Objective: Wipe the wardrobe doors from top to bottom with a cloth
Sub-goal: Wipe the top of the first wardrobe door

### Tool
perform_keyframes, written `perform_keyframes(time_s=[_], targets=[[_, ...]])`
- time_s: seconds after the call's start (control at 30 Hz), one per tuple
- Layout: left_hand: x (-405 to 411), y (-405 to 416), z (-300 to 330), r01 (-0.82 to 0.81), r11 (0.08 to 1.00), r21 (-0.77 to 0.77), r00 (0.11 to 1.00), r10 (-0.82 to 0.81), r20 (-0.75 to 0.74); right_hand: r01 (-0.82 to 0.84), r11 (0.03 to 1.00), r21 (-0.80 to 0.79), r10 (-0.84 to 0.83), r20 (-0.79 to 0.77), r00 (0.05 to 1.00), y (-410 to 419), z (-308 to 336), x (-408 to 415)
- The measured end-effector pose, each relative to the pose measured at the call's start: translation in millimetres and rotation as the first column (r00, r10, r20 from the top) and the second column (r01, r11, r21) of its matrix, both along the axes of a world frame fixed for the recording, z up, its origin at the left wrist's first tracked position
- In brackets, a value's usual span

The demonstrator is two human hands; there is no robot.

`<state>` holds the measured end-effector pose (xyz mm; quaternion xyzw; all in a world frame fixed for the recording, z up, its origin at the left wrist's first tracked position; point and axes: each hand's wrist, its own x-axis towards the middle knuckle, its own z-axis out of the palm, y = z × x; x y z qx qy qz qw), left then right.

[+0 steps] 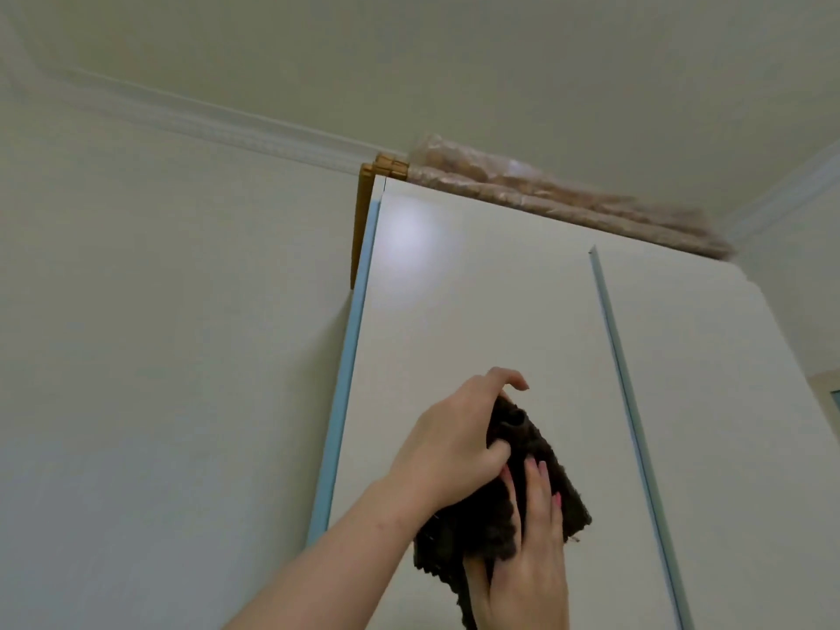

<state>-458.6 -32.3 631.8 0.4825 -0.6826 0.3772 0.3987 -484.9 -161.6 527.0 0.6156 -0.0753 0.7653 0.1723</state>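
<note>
A tall white wardrobe fills the middle and right of the head view, with a left door [477, 288] and a right door [709, 379] split by a pale blue edge strip. In front of the left door's lower part I hold a dark brown fuzzy cloth [545, 466] with both hands. My left hand [454, 438] grips the cloth's upper left part, fingers curled over its top. My right hand [527, 552] lies flat against the cloth from below, fingers pointing up. Whether the cloth touches the door I cannot tell.
Plastic-wrapped rolls [568, 197] lie along the wardrobe's top, just under the ceiling. A wooden strip [363, 220] stands at the wardrobe's top left corner. A plain wall [159, 334] runs to the left. A framed opening [829, 402] shows at the far right.
</note>
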Motion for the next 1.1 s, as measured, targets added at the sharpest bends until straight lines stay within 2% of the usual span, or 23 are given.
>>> perform_keyframes(time_s=[0.1, 0.17, 0.23, 0.27, 0.33, 0.37, 0.43, 0.5, 0.53, 0.63, 0.73, 0.8, 0.87, 0.97, 1.1], targets=[[-10, 0, 23, -0.078, 0.990, -0.117, 0.989, 0.091, 0.115, -0.031, 0.997, -0.070, 0.033, 0.028, 0.999, -1, 42, -1], [-15, 0, 42, -0.132, 0.973, -0.189, 0.973, 0.164, 0.163, -0.148, 0.982, -0.121, 0.155, 0.057, 0.986, 5, 69, -5], [-17, 2, 62, -0.162, 0.953, -0.255, 0.955, 0.216, 0.202, -0.243, 0.965, -0.097, 0.250, 0.074, 0.965, 8, 100, -3], [-17, 4, 72, -0.182, 0.942, -0.282, 0.946, 0.246, 0.210, -0.237, 0.968, -0.081, 0.243, 0.065, 0.968, 9, 115, 2], [-12, 9, 92, -0.212, 0.915, -0.342, 0.941, 0.286, 0.180, 0.023, 0.997, -0.069, -0.020, 0.047, 0.999, 5, 143, 16], [-7, 12, 101, -0.239, 0.894, -0.379, 0.937, 0.315, 0.151, 0.065, 0.997, -0.033, -0.064, 0.034, 0.997, 4, 155, 22], [12, 22, 121, -0.359, 0.810, -0.464, 0.892, 0.445, 0.086, 0.010, 1.000, 0.016, -0.011, 0.056, 0.998, 3, 182, 31], [37, 32, 137, -0.485, 0.707, -0.515, 0.829, 0.559, -0.015, 0.059, 0.998, 0.028, -0.062, 0.120, 0.991, 8, 207, 36], [51, 37, 144, -0.528, 0.674, -0.517, 0.811, 0.581, -0.070, 0.087, 0.996, 0.016, -0.088, 0.140, 0.986, 11, 221, 38], [88, 48, 161, -0.611, 0.659, -0.439, 0.775, 0.612, -0.161, 0.128, 0.992, 0.021, -0.130, 0.141, 0.982, 22, 266, 41], [107, 53, 176, -0.691, 0.588, -0.420, 0.695, 0.702, -0.159, 0.128, 0.992, 0.016, -0.129, 0.149, 0.980, 36, 305, 35], [111, 54, 186, -0.699, 0.567, -0.437, 0.682, 0.713, -0.166, 0.154, 0.988, 0.005, -0.152, 0.186, 0.971, 45, 326, 35], [113, 47, 191, -0.702, 0.556, -0.445, 0.671, 0.726, -0.152, 0.242, 0.970, 0.035, -0.244, 0.191, 0.951, 48, 345, 41], [119, 34, 193, -0.715, 0.524, -0.462, 0.632, 0.767, -0.108, 0.320, 0.947, 0.005, -0.317, 0.158, 0.935, 48, 365, 63], [133, 26, 200, -0.716, 0.493, -0.494, 0.603, 0.793, -0.082, 0.285, 0.957, -0.057, -0.280, 0.085, 0.956, 42, 392, 89]])
